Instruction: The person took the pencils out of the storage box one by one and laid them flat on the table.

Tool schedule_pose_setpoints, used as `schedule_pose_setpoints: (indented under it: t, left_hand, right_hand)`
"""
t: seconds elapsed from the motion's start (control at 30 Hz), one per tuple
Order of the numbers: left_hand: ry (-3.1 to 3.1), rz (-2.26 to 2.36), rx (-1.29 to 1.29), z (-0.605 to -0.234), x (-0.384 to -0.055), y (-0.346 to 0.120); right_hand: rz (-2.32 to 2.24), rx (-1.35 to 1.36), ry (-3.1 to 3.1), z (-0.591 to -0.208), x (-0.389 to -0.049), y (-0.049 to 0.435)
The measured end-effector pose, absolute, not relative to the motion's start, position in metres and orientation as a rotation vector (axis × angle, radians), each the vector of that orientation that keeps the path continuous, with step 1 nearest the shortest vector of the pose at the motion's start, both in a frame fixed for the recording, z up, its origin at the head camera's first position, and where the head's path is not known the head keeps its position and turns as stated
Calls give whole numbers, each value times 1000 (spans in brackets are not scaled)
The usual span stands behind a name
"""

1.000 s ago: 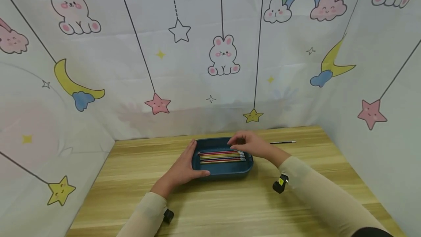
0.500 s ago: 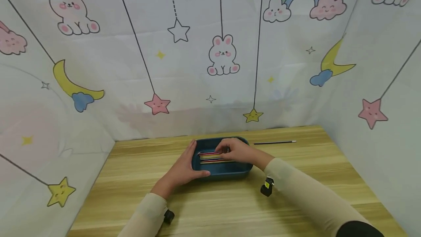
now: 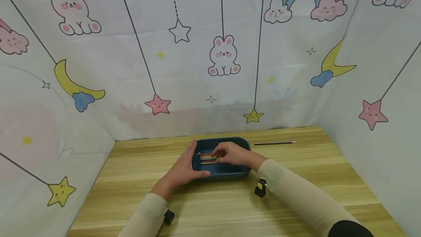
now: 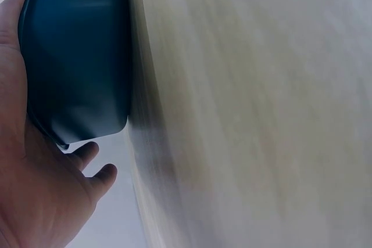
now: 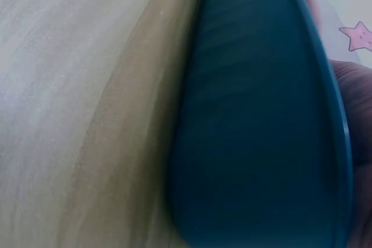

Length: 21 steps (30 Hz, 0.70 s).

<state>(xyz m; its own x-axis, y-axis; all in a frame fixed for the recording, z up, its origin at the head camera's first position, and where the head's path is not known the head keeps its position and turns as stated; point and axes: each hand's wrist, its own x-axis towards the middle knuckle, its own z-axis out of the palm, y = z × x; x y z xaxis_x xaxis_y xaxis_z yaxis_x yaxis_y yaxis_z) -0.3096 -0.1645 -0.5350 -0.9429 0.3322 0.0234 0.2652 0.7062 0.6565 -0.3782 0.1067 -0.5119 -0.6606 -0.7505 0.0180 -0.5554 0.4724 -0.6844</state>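
A dark blue-green tray [image 3: 227, 173] holds several coloured pencils [image 3: 206, 158] laid side by side. My left hand [image 3: 181, 169] holds its left end, thumb along the front rim and fingers at the back left. The left wrist view shows that hand against the tray wall [image 4: 81, 56], two fingertips past its edge. Over the pencils bends my right hand [image 3: 231, 153], fingers curved down inside the tray, thumb nearer the front. It hides their right ends; I cannot tell whether it pinches any. In the right wrist view the tray wall [image 5: 256, 120] hides most of this hand.
A single dark pencil [image 3: 275, 143] with a white end lies on the wood-grain table [image 3: 217, 207], right of the tray. Behind stands a white cloth backdrop [image 3: 190, 68] printed with rabbits, stars and moons.
My right hand has moved left and lower over the pencils, from above the tray's right end. The dark pencil on the table now shows fully. The left hand stays put.
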Motion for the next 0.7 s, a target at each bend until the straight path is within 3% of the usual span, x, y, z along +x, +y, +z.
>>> schedule_pose_setpoints:
  t: [0.7]
  left_hand:
    - [2801,1088,501,-536,-309,-165]
  right_hand:
    - [-812,-1251,2528,-530,-378,96]
